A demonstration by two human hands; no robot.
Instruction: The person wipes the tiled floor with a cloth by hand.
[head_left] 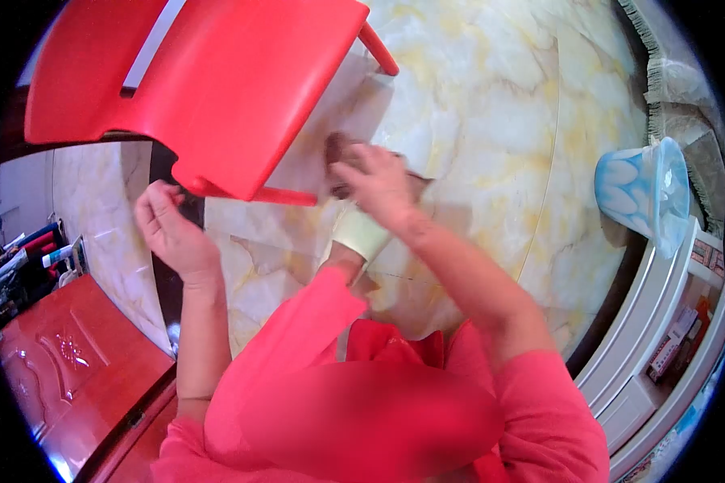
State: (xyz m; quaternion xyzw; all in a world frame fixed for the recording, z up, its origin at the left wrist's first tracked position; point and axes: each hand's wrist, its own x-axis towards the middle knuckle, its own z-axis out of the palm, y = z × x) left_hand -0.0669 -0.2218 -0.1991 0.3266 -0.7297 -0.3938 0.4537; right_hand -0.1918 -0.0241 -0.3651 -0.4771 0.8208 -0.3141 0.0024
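Observation:
A brown cloth-like item (417,187) lies bunched under and around my right hand (376,183), low over the marbled floor and just beyond my foot in a pale sock (362,233). The fingers of that hand curl over the item. My left hand (171,229) is raised at the left, beside the front edge of a red plastic chair (242,88). Its fingers are bent and drawn together, and I cannot make out anything between them.
At the right stands a blue and white bin (632,189) with a plastic liner, next to a white shelf unit (632,402) holding small boxes. A glossy red wooden panel (89,362) is at the lower left, with assorted items behind it.

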